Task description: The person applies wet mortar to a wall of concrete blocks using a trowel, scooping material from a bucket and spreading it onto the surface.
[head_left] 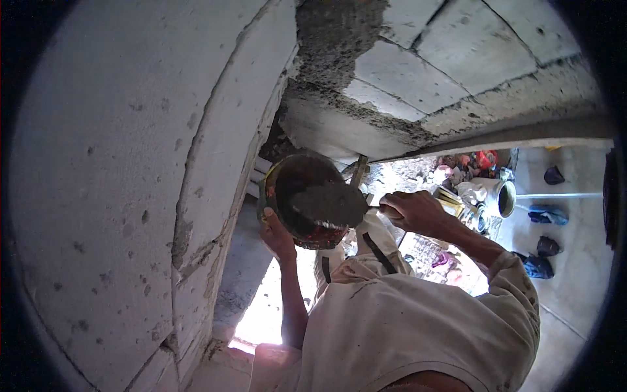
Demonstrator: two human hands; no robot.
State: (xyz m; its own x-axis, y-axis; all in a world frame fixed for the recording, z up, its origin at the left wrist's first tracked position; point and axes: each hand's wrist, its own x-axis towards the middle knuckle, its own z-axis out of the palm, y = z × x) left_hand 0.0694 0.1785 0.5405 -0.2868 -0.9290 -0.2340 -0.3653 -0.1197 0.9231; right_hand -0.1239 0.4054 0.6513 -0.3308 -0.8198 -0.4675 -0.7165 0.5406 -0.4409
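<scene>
My left hand [278, 236] grips the lower left rim of a round dark bucket [320, 239], which is tilted so that its mouth faces me. Grey wet mortar [330, 204] is heaped at the bucket's mouth, on the blade of a trowel. The blade itself lies hidden beneath the mortar. To the right, my right hand [418, 212] is closed round the trowel's handle [390, 212]. Above the bucket, a rough patch of dark mortar [336, 39] covers part of the block wall [470, 49].
A pale block wall [124, 163] rises close on my left. Below on the right, a whitish bucket [505, 198] lies among rubbish. Dark cloths or shoes [548, 214] hang or lie against the pale surface at far right. A ledge [522, 137] runs beneath the upper blocks.
</scene>
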